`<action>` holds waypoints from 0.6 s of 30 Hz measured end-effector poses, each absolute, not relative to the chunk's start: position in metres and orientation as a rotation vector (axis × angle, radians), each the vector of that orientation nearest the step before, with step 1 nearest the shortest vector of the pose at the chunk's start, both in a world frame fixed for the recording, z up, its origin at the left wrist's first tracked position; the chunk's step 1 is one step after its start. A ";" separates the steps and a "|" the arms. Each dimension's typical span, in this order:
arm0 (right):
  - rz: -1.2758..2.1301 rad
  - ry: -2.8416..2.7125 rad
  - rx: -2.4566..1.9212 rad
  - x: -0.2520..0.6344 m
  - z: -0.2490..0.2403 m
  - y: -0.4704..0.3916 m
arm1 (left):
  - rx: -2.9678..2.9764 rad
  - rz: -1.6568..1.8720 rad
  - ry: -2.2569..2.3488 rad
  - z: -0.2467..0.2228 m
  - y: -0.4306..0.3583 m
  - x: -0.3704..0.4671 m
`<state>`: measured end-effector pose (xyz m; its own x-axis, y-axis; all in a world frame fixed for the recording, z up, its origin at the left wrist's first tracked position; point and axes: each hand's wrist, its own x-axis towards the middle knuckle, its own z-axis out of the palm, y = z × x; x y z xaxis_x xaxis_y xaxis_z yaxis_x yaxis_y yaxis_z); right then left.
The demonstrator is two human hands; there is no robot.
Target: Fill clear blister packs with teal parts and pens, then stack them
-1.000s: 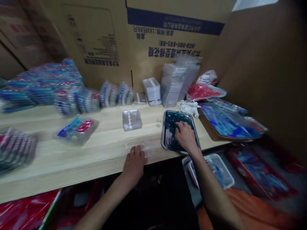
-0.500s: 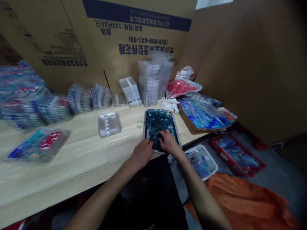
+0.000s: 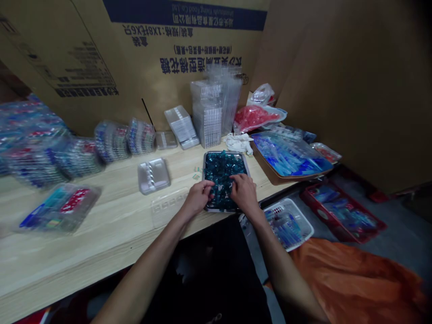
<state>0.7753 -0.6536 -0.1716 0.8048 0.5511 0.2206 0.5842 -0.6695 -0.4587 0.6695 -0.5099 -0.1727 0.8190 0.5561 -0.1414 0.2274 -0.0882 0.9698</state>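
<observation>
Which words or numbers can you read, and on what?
Upside down on the carton:
"汕头市亿星食品有限公司", blue band
"Shantoushi Yixing Food Co.,Ltd", same band, faint
"盒装/规格:1X8托X6只"
"盒装"
"长沙臭豆…造型棉花糖", partly hidden
Bracketed line, left panel: too small or blurred.
Elsewhere: none legible.

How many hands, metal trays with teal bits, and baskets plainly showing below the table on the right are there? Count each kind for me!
Hands: 2, left hand and right hand
Metal tray: 1
Baskets: 2, white basket and red basket
Total: 5
</observation>
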 end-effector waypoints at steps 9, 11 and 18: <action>-0.273 -0.863 -2.509 0.761 -0.221 -0.677 | 1.183 0.413 0.606 -0.152 -0.463 0.631; -0.273 -0.911 -2.477 0.749 -0.227 -0.668 | 1.089 0.407 0.663 -0.144 -0.448 0.614; -0.121 -0.732 -2.416 0.726 -0.225 -0.628 | 0.860 0.435 0.739 -0.138 -0.426 0.566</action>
